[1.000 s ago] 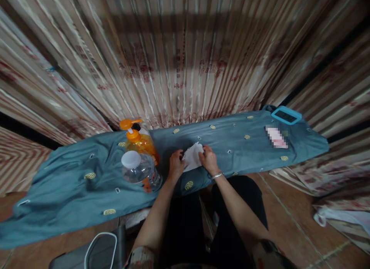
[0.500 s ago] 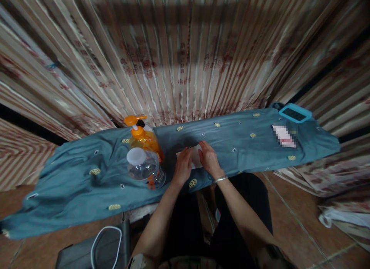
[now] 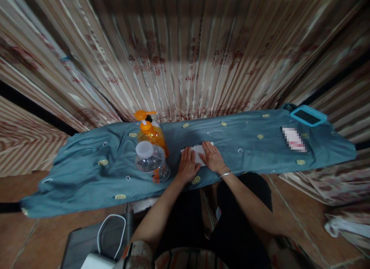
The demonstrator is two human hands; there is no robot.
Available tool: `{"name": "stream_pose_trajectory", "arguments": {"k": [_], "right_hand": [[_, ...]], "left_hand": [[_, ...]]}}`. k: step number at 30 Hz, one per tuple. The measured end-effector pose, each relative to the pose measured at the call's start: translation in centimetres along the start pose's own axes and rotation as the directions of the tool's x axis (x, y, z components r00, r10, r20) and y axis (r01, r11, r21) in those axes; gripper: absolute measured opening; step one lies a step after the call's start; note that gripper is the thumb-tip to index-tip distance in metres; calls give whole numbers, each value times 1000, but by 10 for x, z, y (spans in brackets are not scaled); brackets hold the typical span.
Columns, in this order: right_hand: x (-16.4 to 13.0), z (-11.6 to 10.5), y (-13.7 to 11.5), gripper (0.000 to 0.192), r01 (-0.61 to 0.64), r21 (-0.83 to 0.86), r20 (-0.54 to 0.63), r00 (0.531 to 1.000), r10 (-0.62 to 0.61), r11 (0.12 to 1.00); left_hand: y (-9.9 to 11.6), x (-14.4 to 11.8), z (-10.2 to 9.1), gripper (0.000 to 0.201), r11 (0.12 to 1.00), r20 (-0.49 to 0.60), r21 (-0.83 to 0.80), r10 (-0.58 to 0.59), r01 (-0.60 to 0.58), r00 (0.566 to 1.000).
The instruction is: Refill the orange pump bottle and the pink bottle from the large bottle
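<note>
A small white sheet of paper [image 3: 199,150] lies on the blue-green patterned cloth in front of me. My left hand [image 3: 187,164] rests flat on its left part, fingers stretched forward. Across its right part lies my right hand [image 3: 212,156], also flat, with a silver bracelet at the wrist. Both thumbs point inward over the paper, and the hands hide its two sides. To the left of my left hand stands a clear plastic bottle [image 3: 152,163] with a white cap. Just behind that is an orange pump bottle [image 3: 153,135].
The cloth [image 3: 86,184] covers a long narrow board. At its right end are a blue-framed dark-faced object [image 3: 308,116] and a blurred pink-white packet [image 3: 294,139]. A striped curtain [image 3: 179,61] hangs behind. Below left sits a grey case [image 3: 83,238] with a white cable.
My hands have flattened from raised, curved fingers to lying on the paper, with the right hand spread further right. The whole view has shifted slightly, so everything appears further right.
</note>
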State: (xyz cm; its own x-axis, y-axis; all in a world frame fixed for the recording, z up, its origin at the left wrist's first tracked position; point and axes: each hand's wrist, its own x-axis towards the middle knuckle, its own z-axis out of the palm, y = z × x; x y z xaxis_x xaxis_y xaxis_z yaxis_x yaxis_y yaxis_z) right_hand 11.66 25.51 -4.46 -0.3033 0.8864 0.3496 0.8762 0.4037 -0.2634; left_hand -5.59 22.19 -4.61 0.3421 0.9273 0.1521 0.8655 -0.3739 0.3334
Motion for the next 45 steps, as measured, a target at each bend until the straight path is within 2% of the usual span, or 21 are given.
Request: {"name": "stream_pose_trajectory", "arguments": {"k": [3, 6, 10, 12, 15, 17, 19, 21, 22, 24, 27, 28, 30, 33, 36, 40, 45], "right_hand": [[1, -2, -1, 44, 0, 36, -20, 1000, 1, 999], [0, -7, -2, 44, -21, 88, -60, 998, 26, 996], [-8, -17, -11, 44, -56, 174, -134, 988, 80, 983], [-13, -24, -25, 43, -58, 227, -163, 982, 96, 972], [-15, -43, -60, 40, -6, 320, -173, 983, 65, 947], [-9, -63, -91, 38, 63, 382, -164, 987, 0, 922], [4, -87, -122, 37, 143, 423, -164, 983, -80, 895], [22, -112, -151, 36, 226, 425, -169, 971, -169, 877], [32, -123, -164, 36, 263, 409, -167, 963, -212, 874], [51, -141, -186, 39, 333, 345, -155, 942, -296, 878], [74, -152, -210, 39, 380, 201, -104, 925, -366, 903], [79, -152, -216, 39, 380, 154, -78, 925, -373, 912], [86, -149, -225, 36, 387, 77, -20, 922, -387, 919], [91, -143, -230, 33, 422, 7, 69, 904, -422, 906], [92, -143, -230, 33, 435, -45, 131, 895, -426, 899], [95, -149, -227, 34, 446, -82, 183, 886, -426, 891], [102, -154, -221, 33, 510, -73, 200, 849, -489, 857]], "left_hand": [[4, -4, -4, 67, 998, 7, -33, -54, 54, 999], [7, -29, -12, 61, 987, -6, -137, -86, 85, 996], [11, -106, -29, 59, 941, -76, -339, -53, 24, 996], [11, -151, -42, 56, 912, -123, -410, -84, 27, 989], [5, -201, -64, 48, 877, -183, -464, -236, 128, 954], [-4, -215, -81, 46, 845, -241, -488, -373, 221, 896], [-16, -210, -98, 54, 826, -377, -503, -474, 254, 796], [-28, -191, -113, 76, 818, -498, -529, -515, 226, 698], [-33, -178, -118, 89, 815, -534, -545, -517, 195, 669], [-40, -150, -124, 106, 793, -525, -592, -517, 147, 676], [-40, -115, -120, 117, 713, -417, -687, -544, 139, 728], [-39, -106, -117, 118, 690, -397, -707, -566, 153, 722], [-36, -94, -109, 120, 664, -404, -726, -623, 180, 670], [-34, -86, -101, 115, 641, -431, -746, -672, 181, 602], [-34, -84, -98, 100, 637, -447, -749, -689, 183, 570], [-34, -85, -99, 93, 622, -430, -757, -705, 201, 564], [-33, -86, -101, 88, 618, -434, -768, -693, 166, 575]]}}
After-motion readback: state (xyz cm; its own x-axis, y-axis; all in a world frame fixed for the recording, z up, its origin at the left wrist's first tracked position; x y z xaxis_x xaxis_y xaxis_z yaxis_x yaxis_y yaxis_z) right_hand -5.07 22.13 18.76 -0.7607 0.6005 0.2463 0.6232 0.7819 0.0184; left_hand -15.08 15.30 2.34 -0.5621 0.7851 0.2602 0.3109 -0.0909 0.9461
